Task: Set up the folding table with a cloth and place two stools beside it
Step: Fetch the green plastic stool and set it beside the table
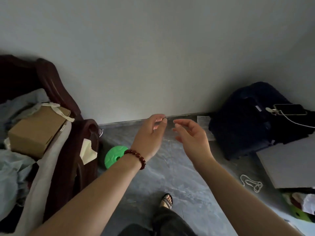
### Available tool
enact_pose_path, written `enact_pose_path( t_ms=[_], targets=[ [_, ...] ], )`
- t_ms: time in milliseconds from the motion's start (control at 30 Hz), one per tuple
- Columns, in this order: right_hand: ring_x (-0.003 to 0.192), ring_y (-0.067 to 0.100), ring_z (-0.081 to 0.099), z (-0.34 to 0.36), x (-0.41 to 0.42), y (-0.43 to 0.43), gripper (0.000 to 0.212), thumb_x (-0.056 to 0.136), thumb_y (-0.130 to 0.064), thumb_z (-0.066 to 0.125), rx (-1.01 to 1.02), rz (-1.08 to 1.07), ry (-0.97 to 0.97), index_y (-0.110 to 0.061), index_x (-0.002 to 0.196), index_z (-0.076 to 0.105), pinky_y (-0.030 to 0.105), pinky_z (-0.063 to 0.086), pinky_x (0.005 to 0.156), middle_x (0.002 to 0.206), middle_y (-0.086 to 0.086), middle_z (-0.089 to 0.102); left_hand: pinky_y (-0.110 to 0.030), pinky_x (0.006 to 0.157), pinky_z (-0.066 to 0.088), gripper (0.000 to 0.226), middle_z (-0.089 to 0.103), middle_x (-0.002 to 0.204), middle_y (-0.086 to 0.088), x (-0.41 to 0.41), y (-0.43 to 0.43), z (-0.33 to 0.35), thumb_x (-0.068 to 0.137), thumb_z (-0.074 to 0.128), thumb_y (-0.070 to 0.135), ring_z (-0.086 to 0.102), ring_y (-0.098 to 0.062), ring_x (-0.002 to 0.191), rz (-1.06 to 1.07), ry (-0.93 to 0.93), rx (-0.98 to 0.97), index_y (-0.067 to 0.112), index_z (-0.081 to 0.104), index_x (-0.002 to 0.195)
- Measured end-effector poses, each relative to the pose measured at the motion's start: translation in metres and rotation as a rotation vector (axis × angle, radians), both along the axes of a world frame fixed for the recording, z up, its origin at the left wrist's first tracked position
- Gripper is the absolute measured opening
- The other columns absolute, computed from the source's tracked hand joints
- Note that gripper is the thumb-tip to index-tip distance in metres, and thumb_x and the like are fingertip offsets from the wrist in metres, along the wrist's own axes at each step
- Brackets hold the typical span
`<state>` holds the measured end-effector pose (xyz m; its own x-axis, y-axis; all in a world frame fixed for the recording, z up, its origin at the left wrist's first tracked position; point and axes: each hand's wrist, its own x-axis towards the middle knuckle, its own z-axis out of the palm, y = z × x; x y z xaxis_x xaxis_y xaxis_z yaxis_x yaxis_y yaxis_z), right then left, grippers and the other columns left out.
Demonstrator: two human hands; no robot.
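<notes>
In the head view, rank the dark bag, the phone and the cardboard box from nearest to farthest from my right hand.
1. dark bag, just to the right of the right hand, by the wall.
2. phone, farther right, lying on top of the bag.
3. cardboard box, far left, beyond the left hand.

A plain pale grey wall (153,57) meets a grey marbled floor (170,176) in dim light, with dark carved wooden furniture (51,79) at the left bearing a cardboard box (37,130).
</notes>
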<state>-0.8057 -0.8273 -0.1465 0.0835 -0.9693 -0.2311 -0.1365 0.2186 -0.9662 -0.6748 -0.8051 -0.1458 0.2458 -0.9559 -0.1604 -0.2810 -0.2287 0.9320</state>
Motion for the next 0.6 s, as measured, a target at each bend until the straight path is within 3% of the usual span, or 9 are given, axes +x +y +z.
enact_pose_path(
  t_ms=[167, 300, 467, 600],
  targets=[
    [0.082, 0.011, 0.066, -0.003, 0.044, -0.032, 0.011, 0.089, -0.019, 0.061, 0.02, 0.084, 0.017, -0.02, 0.098, 0.067, 0.025, 0.055, 0.076, 0.086, -0.007, 0.07, -0.006, 0.076, 0.035, 0.024, 0.056, 0.116, 0.012, 0.041, -0.019, -0.007, 0.095, 0.044, 0.036, 0.049, 0.014, 0.093, 0.049, -0.021, 0.016, 0.03, 0.055, 0.116],
    [0.072, 0.024, 0.061, -0.009, 0.081, -0.044, 0.009, 0.088, -0.017, 0.061, 0.048, 0.128, 0.028, -0.021, 0.093, 0.067, 0.042, 0.053, 0.073, 0.08, -0.001, 0.069, -0.013, 0.08, 0.037, 0.028, 0.056, 0.122, 0.007, 0.082, -0.03, -0.012, 0.096, 0.044, 0.034, 0.053, 0.0, 0.1, 0.059, -0.043, 0.023, 0.027, 0.053, 0.12],
    [0.085, 0.007, 0.066, -0.028, 0.125, -0.059, 0.013, 0.087, -0.015, 0.061, 0.03, 0.148, 0.089, -0.025, 0.093, 0.067, 0.032, 0.056, 0.082, 0.089, -0.01, 0.07, 0.001, 0.076, 0.031, 0.029, 0.052, 0.125, 0.009, 0.139, -0.046, -0.019, 0.097, 0.042, 0.033, 0.049, 0.002, 0.103, -0.106, -0.171, 0.059, 0.026, 0.051, 0.124],
    [0.082, 0.007, 0.066, -0.048, 0.162, -0.064, 0.013, 0.087, -0.017, 0.062, 0.035, 0.145, 0.138, -0.028, 0.092, 0.066, 0.032, 0.058, 0.078, 0.09, -0.01, 0.07, -0.015, 0.089, 0.037, 0.034, 0.052, 0.127, 0.005, 0.184, -0.053, -0.031, 0.096, 0.043, 0.032, 0.049, -0.004, 0.112, -0.257, -0.265, 0.061, 0.022, 0.049, 0.128]
  ],
)
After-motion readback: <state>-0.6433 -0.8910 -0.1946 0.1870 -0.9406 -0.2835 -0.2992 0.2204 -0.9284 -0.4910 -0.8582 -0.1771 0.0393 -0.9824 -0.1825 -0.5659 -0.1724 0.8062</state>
